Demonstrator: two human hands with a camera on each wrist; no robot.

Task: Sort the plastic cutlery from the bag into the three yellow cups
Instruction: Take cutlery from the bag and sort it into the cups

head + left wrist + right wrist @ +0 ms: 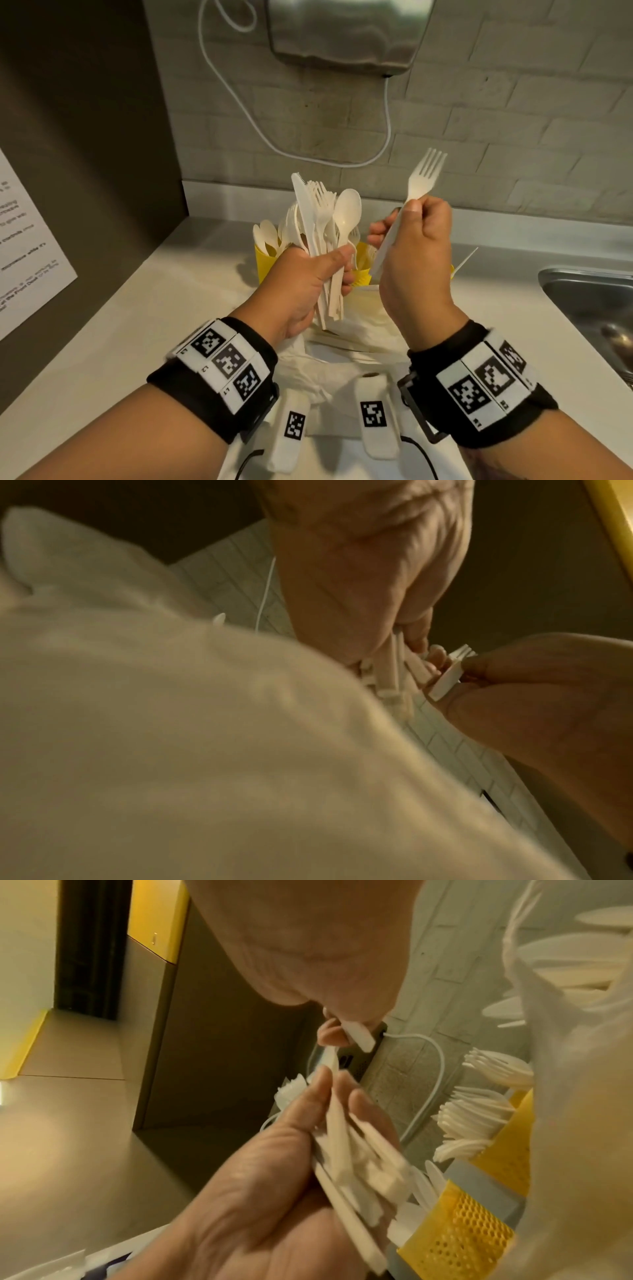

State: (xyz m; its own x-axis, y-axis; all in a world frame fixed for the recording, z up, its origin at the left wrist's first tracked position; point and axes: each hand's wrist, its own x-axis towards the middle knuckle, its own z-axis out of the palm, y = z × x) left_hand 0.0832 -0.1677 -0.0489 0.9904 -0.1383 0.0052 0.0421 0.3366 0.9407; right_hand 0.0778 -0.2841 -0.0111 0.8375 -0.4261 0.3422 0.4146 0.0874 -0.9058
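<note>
My left hand (342,270) grips an upright bundle of white plastic cutlery (322,226): a knife, forks and a spoon. To its right, my right hand (397,222) pinches a single white fork (423,174) by the handle, tines up. Behind the hands stand the yellow cups: the left cup (265,263) holds spoons, the middle cup (363,272) is mostly hidden, and only the rim of a third cup (452,270) shows. The white bag (342,359) lies crumpled on the counter under my wrists. In the right wrist view, yellow mesh cups (462,1229) hold sorted forks (479,1115).
A steel sink (589,301) is sunk into the counter (144,325) at the right. A metal dispenser (346,31) and a white cable (383,137) hang on the brick wall behind. A dark side panel with a paper notice (27,246) closes off the left.
</note>
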